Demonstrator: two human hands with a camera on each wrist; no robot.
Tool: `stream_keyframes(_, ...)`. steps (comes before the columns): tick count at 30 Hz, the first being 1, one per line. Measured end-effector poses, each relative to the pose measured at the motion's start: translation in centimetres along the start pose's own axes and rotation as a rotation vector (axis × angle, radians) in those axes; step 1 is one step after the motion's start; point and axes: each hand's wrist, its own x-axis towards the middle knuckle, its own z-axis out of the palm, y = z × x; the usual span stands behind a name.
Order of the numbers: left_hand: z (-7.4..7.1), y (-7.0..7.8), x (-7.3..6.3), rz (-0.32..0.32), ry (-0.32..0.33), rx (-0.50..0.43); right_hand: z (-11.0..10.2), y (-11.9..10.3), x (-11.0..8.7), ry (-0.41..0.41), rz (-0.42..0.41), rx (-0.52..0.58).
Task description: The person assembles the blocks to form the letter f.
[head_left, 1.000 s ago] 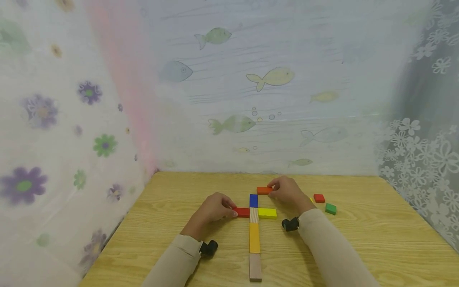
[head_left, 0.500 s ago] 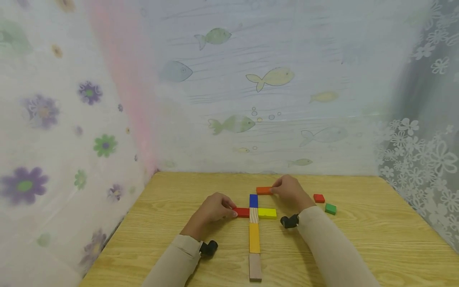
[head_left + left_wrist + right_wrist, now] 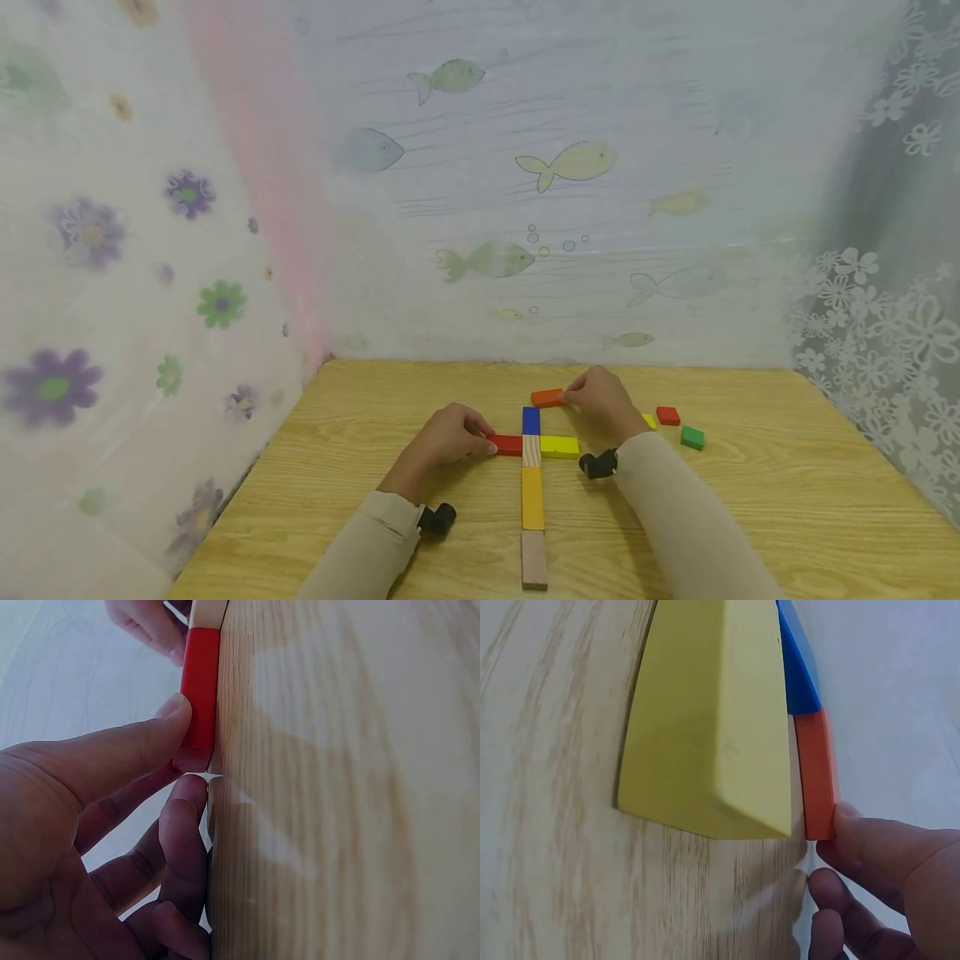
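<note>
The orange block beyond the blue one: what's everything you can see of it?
The orange block is a plain oblong with flat faces, seemingly painted wood. It runs crosswise, slightly angled, just beyond the blue block. The person's right hand pinches its right end. Whether it touches the blue block or the table is unclear.

pale fish-print backdrop, purple-flowered sheet, wood-grain table

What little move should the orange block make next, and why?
Maybe the right hand should slide the orange block a bit to the left. The hand pinches its right end, and most of the block sticks out to the right of the blue block, so a nudge would probably line them up better.
</note>
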Motion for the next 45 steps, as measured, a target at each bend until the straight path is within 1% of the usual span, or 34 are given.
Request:
stream_keyframes(3, 0.03, -0.01, 0.09, -0.008, 0.005, -0.001, 0.22, 0.08, 0.22, 0.001, 0.008, 0.009)
stream_keyframes(7, 0.02, -0.08, 0.11, -0.008, 0.005, 0.002, 0.35, 0.06, 0.46, 0.008, 0.007, -0.011)
stream_keyframes(16, 0.03, -0.27, 0.21, 0.011, 0.000, 0.000, 0.67, 0.09, 0.61, 0.014, 0.014, 0.009)
stream_keyframes(23, 0.08, -0.24, 0.16, 0.018, 0.004, 0.002, 0.84, 0.15, 0.66, 0.022, -0.009, -0.011)
stream_keyframes(26, 0.05, -0.23, 0.08, 0.022, 0.005, 0.000, 0.83, 0.15, 0.68, 0.022, 0.000, -0.007)
stream_keyframes(30, 0.02, -0.21, 0.07, 0.016, 0.005, -0.001, 0.77, 0.08, 0.67, 0.019, 0.011, -0.004)
stream_keyframes(34, -0.02, -0.27, 0.10, 0.017, 0.006, 0.000, 0.70, -0.05, 0.56, 0.014, -0.006, -0.027)
stream_keyframes(40, 0.13, -0.58, 0.33, 0.002, -0.003, -0.013, 0.73, -0.11, 0.57, 0.011, -0.003, -0.023)
stream_keyframes(45, 0.07, -0.56, 0.34, 0.005, -0.004, -0.018, 0.79, -0.09, 0.59, 0.010, -0.019, -0.037)
